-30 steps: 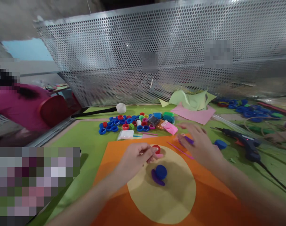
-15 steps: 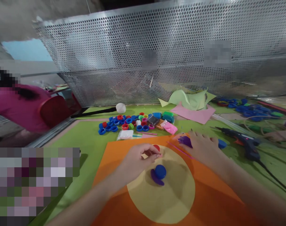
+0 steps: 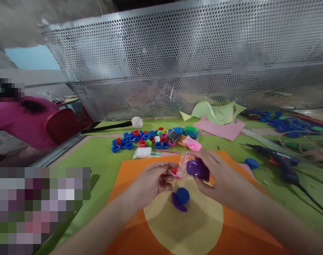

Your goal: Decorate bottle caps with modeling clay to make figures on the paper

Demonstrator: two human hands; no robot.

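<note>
My right hand [image 3: 217,175] grips a clear packet of purple clay [image 3: 197,168] above the orange sheet [image 3: 124,173]. My left hand [image 3: 153,182] is closed in a pinch at the packet's open plastic end, with a small red cap and pink bit [image 3: 174,171] at its fingertips. Just below both hands a blue cap [image 3: 182,195] sits on a flat purple clay piece [image 3: 177,204], on the pale yellow circle [image 3: 188,230] glued to the orange sheet.
Several coloured bottle caps and clay packets [image 3: 151,139] lie behind the sheet. A glue gun [image 3: 279,161] with its cable lies to the right, a blue cap [image 3: 251,163] beside it. Pink and green paper [image 3: 217,122] rests by the perforated metal screen [image 3: 177,60]. A person in pink [image 3: 20,120] sits at left.
My right hand picked up the purple clay packet from the sheet's far edge and brought it toward the middle. My left hand moved up to meet the packet.
</note>
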